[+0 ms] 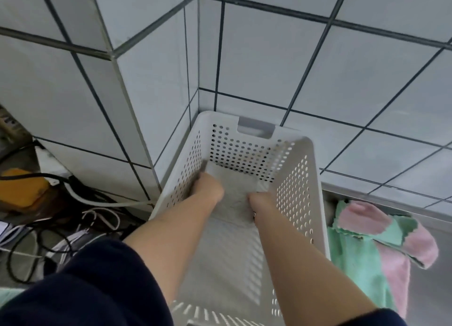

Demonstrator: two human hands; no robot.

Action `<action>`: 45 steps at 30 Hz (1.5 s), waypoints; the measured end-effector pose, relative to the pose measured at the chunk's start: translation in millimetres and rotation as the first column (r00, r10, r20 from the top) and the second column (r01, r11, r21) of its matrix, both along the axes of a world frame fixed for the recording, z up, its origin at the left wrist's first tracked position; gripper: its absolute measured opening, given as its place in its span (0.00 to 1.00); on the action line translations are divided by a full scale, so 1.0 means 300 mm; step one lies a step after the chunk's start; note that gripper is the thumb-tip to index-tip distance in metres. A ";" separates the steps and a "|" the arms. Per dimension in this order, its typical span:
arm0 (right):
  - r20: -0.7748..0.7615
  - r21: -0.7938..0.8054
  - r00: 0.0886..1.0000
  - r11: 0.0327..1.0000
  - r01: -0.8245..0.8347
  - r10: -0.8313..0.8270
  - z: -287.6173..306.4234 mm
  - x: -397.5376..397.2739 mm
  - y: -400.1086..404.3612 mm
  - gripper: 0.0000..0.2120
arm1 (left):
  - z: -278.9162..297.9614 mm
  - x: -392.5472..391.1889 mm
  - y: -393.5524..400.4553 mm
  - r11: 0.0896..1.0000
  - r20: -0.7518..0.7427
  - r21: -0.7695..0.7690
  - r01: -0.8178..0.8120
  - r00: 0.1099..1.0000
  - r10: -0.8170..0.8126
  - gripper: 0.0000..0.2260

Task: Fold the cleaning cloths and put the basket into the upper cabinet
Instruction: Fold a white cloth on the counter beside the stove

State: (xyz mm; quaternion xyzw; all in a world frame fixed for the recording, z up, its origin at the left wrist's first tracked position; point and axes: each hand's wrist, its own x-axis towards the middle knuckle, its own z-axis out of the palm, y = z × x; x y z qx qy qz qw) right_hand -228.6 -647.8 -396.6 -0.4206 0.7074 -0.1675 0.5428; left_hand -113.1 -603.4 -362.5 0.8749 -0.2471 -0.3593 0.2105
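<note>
Hands both inside the white perforated plastic basket (297,186), left hand (208,187) and right hand (259,201) gripping the folded grey cloth (236,191) at its far end, long axis running away toward the tiled corner.

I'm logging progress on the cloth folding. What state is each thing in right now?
White basket: upright in the tiled corner, a grey cloth inside.
Grey cloth: flat on the basket floor, both hands on it.
Left hand: inside the basket, gripping the cloth's left edge.
Right hand: inside the basket, on the cloth; grip unclear.
Pink and green cloths: outside the basket on the steel counter, crumpled, not folded.
</note>
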 end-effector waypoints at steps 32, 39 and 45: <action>-0.736 -0.139 0.429 0.503 -0.853 0.524 -0.146 0.013 0.055 0.27 | -0.289 -0.001 0.032 0.780 0.679 0.189 0.597 0.494 -0.543 0.26; -0.703 -0.034 0.427 0.573 -0.819 0.569 -0.150 0.010 0.049 0.32 | -0.293 0.001 0.031 0.780 0.645 0.147 0.608 0.539 -0.542 0.28; -0.673 -0.109 0.534 0.646 -0.756 0.512 -0.052 0.006 0.022 0.29 | -0.203 0.006 -0.004 0.819 0.474 0.097 0.565 0.698 -0.537 0.25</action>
